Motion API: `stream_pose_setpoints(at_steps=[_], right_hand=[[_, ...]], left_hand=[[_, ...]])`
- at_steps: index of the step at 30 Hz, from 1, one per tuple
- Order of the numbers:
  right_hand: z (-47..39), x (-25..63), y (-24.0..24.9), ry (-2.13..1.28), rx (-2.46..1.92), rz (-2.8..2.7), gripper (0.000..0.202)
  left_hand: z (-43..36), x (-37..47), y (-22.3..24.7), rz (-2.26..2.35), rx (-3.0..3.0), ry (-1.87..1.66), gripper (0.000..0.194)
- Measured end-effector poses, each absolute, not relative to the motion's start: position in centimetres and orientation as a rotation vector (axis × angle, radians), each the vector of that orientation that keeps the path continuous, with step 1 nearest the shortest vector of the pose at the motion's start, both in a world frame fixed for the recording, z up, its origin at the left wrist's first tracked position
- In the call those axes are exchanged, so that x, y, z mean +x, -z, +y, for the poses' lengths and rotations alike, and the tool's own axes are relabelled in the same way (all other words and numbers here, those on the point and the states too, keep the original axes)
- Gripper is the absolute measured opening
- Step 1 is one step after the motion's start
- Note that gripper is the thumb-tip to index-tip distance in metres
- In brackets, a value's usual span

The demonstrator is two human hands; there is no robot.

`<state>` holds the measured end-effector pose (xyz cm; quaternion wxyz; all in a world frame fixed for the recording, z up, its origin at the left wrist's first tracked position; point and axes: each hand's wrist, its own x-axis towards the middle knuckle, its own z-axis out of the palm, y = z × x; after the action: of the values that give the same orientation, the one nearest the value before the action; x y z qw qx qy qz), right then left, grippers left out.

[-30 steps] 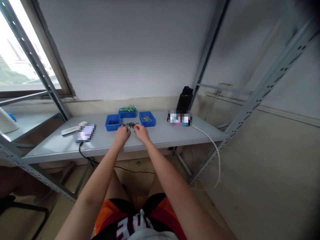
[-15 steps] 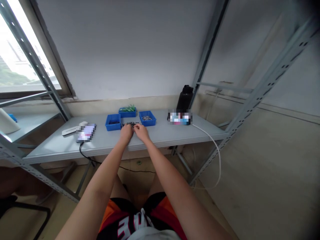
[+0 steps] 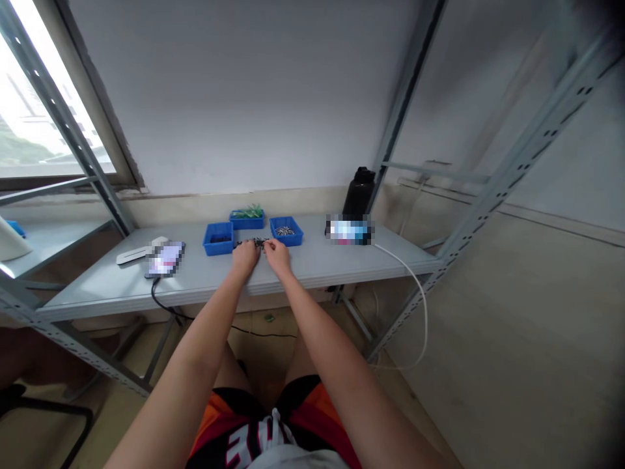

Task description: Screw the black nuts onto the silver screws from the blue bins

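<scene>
Both hands work close together at the middle of the shelf table. My left hand (image 3: 245, 255) has its fingers bent down onto a cluster of small dark parts (image 3: 260, 242); what it grips is hidden. To its right, my right hand (image 3: 277, 255) has thumb and fingertips pressed together at the right end of those parts, on something too small to make out. Just left is a blue bin with dark small pieces (image 3: 219, 249). Right behind is a blue bin (image 3: 293, 241) holding thin silvery pieces. Farther back, another blue bin (image 3: 247, 223) holds green strips (image 3: 250, 211).
On the left lie a phone (image 3: 166, 259) with a black cable and a white flat object (image 3: 134, 254). To the right stand a black bottle (image 3: 359, 193) and a lit-screen device (image 3: 349, 230) with a white cable (image 3: 424, 306). Metal posts (image 3: 498, 176) frame the table.
My right hand has shifted slightly away from the left hand, showing more of the dark parts between them. The left hand stays in place. The whole view has moved a little.
</scene>
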<state>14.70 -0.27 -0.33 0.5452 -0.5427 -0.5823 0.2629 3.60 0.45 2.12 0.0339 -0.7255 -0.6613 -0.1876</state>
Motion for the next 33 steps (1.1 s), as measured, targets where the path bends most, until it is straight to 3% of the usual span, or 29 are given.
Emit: stream_pose_setpoints(at_steps=[6,13,25,29,33], right_hand=[[0.4,15.2,0.9,-0.576,-1.309,-1.231,0.023],[-0.3,14.9,0.3,-0.596,-1.351,-1.345,0.022],[-1.7,14.2,-0.6,-0.436,-1.592,-1.605,0.021],[-1.4,14.3,-0.2,-0.511,-1.469,-1.579,0.033],[-0.7,14.3,0.4,-0.573,-1.31,-1.595,0.023]], left_hand=[[0.9,3.4,-2.2,-2.142,-2.182,0.609,0.031],[-0.6,3.0,-2.4,-2.09,-2.091,0.6,0.039],[-0.2,-1.3,-1.3,-1.947,-2.459,1.384,0.018],[-0.2,-1.4,-0.7,-1.912,-2.517,1.433,0.018],[-0.6,-1.2,-0.8,-1.781,-2.604,1.4,0.018]])
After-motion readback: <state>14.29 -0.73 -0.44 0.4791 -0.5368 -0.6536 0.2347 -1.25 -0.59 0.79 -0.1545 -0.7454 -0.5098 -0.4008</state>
